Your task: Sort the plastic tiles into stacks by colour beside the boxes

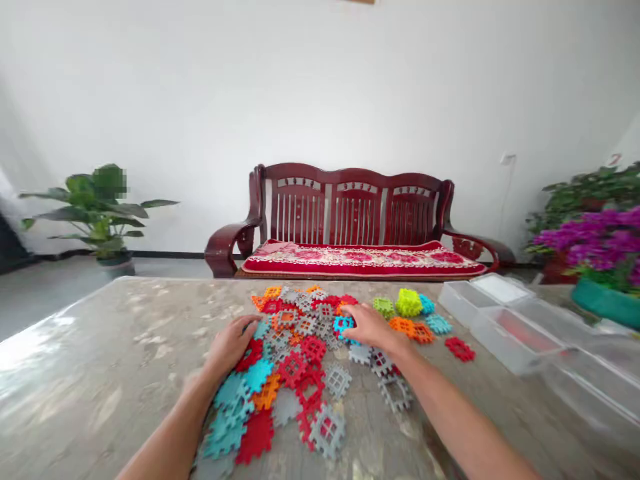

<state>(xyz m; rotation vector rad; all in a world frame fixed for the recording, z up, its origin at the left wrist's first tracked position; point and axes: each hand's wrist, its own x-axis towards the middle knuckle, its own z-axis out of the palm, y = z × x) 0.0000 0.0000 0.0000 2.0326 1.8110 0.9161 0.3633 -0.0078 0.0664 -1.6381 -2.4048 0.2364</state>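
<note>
A heap of flat, notched plastic building pieces [293, 369] in red, grey, teal and orange spreads over the table. My left hand [231, 343] is at the heap's left edge, its fingers stretched out and slightly bent beside a teal piece [261, 329]. Over the right side of the heap reaches my right hand [374, 327]. Its thumb and fingers are apart around a bright blue window-like piece [343, 325], the thumb close to or on it; firm contact cannot be made out. Below my right forearm lie grey frame pieces [395, 393].
Right of the heap sit small groups: yellow-green pieces [409, 303], orange pieces [411, 329], blue pieces [439, 325] and a red piece [460, 349]. Clear plastic boxes [505, 357] stand farther right, near a pot of purple flowers [605, 243]. A wooden bench [353, 207] is behind the table.
</note>
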